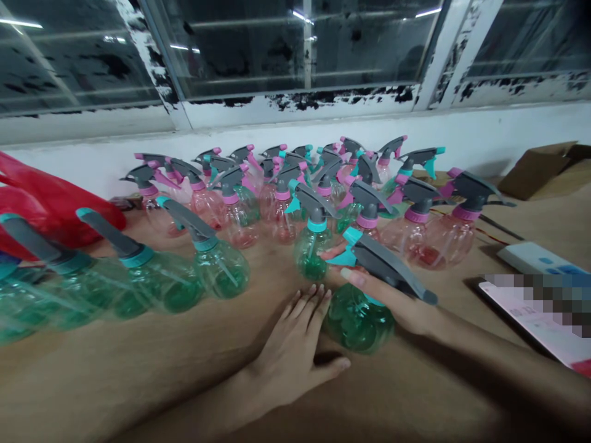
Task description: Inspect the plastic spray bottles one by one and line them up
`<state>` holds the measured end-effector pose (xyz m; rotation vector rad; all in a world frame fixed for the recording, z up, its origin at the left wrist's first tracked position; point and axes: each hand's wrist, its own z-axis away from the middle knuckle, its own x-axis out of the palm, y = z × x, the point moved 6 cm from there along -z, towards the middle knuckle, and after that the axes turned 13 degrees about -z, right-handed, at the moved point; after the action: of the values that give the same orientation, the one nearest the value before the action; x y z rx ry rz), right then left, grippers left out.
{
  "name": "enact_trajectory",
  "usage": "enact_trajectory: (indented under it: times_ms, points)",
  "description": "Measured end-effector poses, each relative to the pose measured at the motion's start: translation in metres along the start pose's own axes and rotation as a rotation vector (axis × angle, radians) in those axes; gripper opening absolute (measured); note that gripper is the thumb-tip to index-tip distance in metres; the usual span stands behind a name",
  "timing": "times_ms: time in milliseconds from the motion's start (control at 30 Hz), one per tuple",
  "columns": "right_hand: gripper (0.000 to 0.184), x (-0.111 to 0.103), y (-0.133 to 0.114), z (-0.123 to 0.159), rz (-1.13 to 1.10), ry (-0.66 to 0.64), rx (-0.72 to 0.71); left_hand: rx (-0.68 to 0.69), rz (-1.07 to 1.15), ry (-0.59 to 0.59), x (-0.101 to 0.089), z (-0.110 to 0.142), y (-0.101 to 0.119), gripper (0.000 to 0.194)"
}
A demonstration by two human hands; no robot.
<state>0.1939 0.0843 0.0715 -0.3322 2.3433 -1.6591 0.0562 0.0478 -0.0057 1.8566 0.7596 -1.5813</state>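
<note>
My right hand grips a green spray bottle around its neck, under the grey and turquoise trigger head. The bottle tilts a little, and some of my fingers are hidden behind it. My left hand lies flat on the wooden table, fingers stretched forward, just left of that bottle. Another green spray bottle stands directly behind. To the left is a row of green spray bottles. Several pink spray bottles crowd the back, mixed with a few green ones.
A red plastic bag lies at the back left. On the right are a phone with its screen lit, a white and blue device with wires, and an open cardboard box. A white wall with windows bounds the table's far side.
</note>
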Motion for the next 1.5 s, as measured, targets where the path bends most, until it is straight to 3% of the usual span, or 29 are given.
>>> enact_trajectory:
  times_ms: [367, 667, 1000, 1200, 1500]
  points:
    - [0.028, 0.0, 0.002, 0.0, -0.021, -0.014, -0.012, 0.002, -0.013, -0.017, 0.002, 0.0, 0.0, 0.088]
    - [0.027, -0.006, -0.014, 0.004, 0.177, 0.089, 0.011, 0.033, -0.027, -0.01, 0.001, 0.0, 0.001, 0.082]
    - [0.026, -0.002, 0.01, 0.006, -0.141, 0.028, 0.001, 0.054, -0.128, -0.021, 0.002, 0.0, 0.003, 0.08]
    - [0.016, -0.005, 0.009, 0.007, -0.118, 0.042, 0.009, 0.056, -0.142, -0.007, 0.002, 0.0, 0.003, 0.078]
    - [0.019, -0.004, 0.001, 0.002, -0.022, 0.031, -0.063, 0.053, -0.157, -0.029, 0.001, -0.001, 0.003, 0.074]
